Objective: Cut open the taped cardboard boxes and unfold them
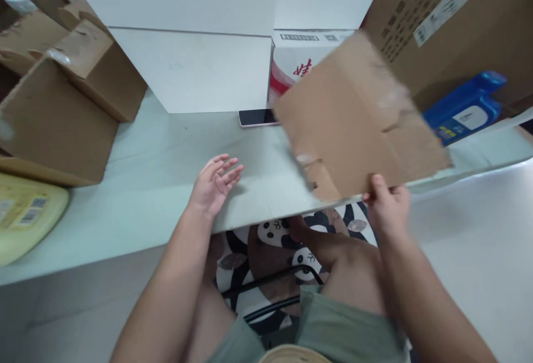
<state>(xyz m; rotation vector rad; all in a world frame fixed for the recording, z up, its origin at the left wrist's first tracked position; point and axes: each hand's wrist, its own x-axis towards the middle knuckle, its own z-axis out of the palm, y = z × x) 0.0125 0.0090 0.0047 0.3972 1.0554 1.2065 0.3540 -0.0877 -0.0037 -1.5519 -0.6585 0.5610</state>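
My right hand (pixel 388 205) pinches the near edge of a flattened brown cardboard piece (pixel 345 124), which is tilted above the right part of the pale table (pixel 166 174). Creases and torn flaps show on the cardboard, and a strip of tape runs along its far side. My left hand (pixel 217 184) is over the table's front part, fingers spread and palm turned inward, with nothing in it. Beyond the hands lies a dark-screened phone (pixel 256 117), its right end hidden by the cardboard.
Open cardboard boxes (pixel 62 119) and a yellow bottle (pixel 29 216) stand at the left. White boxes (pixel 208 69) are at the back, beside a red-and-white box (pixel 295 63). A blue bottle (pixel 466 110) and a large carton (pixel 449 30) are at the right.
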